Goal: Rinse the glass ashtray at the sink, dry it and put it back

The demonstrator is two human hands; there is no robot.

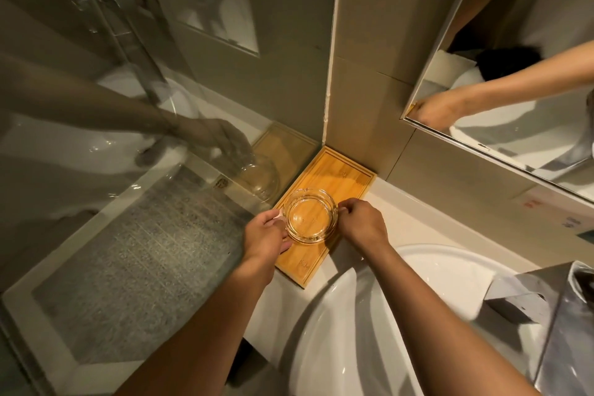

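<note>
Head view: left hand [266, 235] and right hand [361, 223] both pinch the rim of the glass ashtray [310, 215] from opposite sides, fingers curled onto its edge. Ashtray is upright, over the near half of the wooden tray [350, 177]; can't tell if it's resting on it or just above. Tray sits on the white counter [414, 222], tucked into the tiled corner, flush against the glass shower partition [128, 138] on its left. White sink basin [418, 267] just right of the tray's near end. Mirror [514, 100] on the wall to the right reflects an arm.
</note>
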